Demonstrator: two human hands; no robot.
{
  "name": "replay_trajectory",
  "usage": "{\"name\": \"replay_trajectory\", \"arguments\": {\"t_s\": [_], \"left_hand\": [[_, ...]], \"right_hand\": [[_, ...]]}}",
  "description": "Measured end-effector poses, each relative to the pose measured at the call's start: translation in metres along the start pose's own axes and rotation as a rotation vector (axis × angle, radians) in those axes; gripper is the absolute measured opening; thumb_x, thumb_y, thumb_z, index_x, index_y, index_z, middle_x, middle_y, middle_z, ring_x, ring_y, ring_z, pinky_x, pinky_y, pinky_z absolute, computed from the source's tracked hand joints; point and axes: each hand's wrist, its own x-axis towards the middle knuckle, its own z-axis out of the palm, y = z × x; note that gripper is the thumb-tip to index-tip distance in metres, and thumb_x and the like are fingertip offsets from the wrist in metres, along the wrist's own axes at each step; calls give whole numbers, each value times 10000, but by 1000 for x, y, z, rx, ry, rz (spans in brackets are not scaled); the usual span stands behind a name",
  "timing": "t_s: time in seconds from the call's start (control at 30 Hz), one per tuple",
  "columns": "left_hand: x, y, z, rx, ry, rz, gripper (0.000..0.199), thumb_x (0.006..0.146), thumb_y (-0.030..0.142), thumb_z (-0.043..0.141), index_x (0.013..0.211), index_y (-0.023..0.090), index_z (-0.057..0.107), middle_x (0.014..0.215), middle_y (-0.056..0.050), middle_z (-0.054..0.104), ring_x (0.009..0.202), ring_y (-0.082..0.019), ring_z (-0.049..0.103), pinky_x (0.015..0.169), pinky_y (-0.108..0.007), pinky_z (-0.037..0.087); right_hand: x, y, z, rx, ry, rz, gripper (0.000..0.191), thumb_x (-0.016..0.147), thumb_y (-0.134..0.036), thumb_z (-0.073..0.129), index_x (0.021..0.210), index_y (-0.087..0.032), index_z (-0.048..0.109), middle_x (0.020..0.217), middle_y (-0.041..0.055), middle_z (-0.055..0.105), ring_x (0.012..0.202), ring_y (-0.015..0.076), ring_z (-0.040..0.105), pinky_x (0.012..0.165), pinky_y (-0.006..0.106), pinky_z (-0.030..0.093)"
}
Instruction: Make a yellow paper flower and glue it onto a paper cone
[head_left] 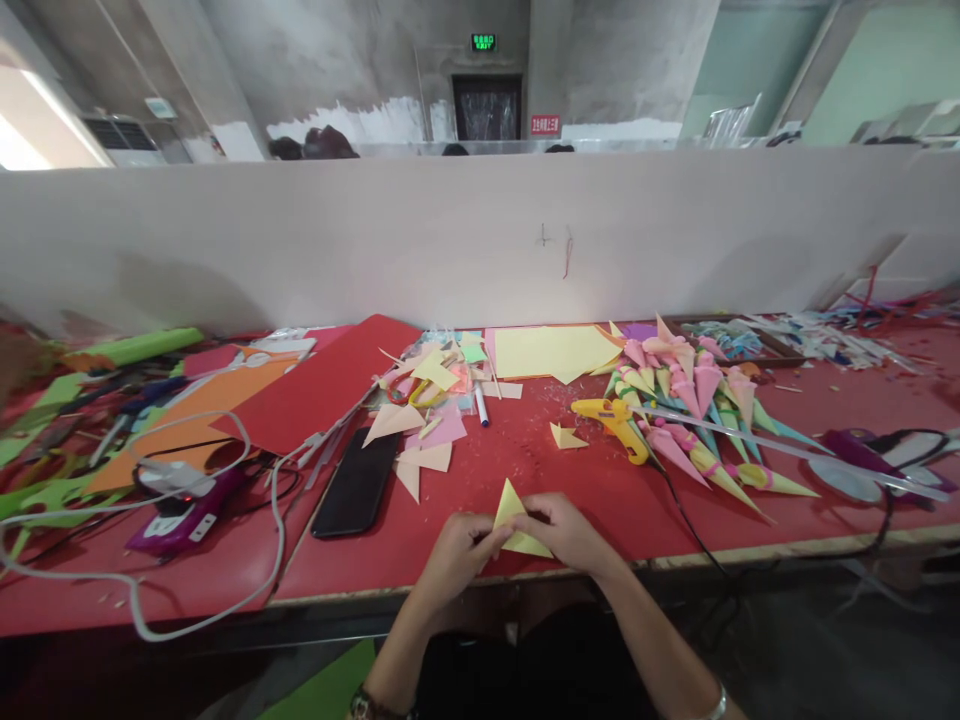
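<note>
A folded piece of yellow paper [509, 503] stands point up between my hands at the front edge of the red table. My left hand [466, 545] pinches its left side, thumb toward the middle. On the other side, my right hand [564, 528] grips the paper with its fingers bent around the edge. A small folded yellow paper piece [568, 436] lies on the table just beyond. To its right rests a yellow glue gun [616, 425] with a long clear glue stick [787, 450] lying behind it.
A pile of pink, yellow and blue paper cones [701, 380] lies to the right. At left are a black phone [358, 485], a purple power strip [187, 515] with white cables, and a red sheet [322, 385]. Paper scraps [442, 425], a marker [481, 405] and yellow sheets [551, 352] lie ahead.
</note>
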Motion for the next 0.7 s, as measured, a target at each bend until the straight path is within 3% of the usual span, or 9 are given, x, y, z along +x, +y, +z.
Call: {"name": "replay_trajectory", "arguments": {"t_s": [0.1, 0.2, 0.5, 0.7], "left_hand": [[0, 4, 0, -74, 47, -44, 392, 798, 391, 383, 493, 152, 444, 393, 61, 357, 399, -67, 342, 437, -179, 256], [-1, 6, -1, -102, 70, -35, 375, 804, 387, 371, 532, 150, 473, 401, 54, 400, 414, -73, 384, 461, -177, 287], [-1, 3, 0, -101, 127, -69, 445, 790, 451, 360, 445, 170, 373, 333, 65, 337, 336, -58, 332, 408, -175, 251], [-2, 1, 0, -147, 111, -129, 481, 763, 502, 385, 414, 173, 356, 303, 69, 310, 295, -55, 313, 376, -179, 225]], "right_hand": [[-2, 3, 3, -64, 110, -12, 361, 791, -386, 439, 516, -152, 427, 507, -53, 302, 490, 68, 287, 450, 195, 219], [-2, 5, 4, -45, 106, 3, 365, 806, -402, 403, 528, -171, 346, 527, -54, 261, 495, 68, 265, 453, 201, 214], [-5, 2, 5, 28, 129, 24, 362, 800, -435, 411, 554, -177, 350, 528, -50, 322, 508, 78, 302, 467, 200, 251], [-3, 4, 7, -12, 134, 15, 377, 811, -443, 381, 546, -178, 340, 522, -54, 278, 491, 73, 277, 449, 203, 226]]}}
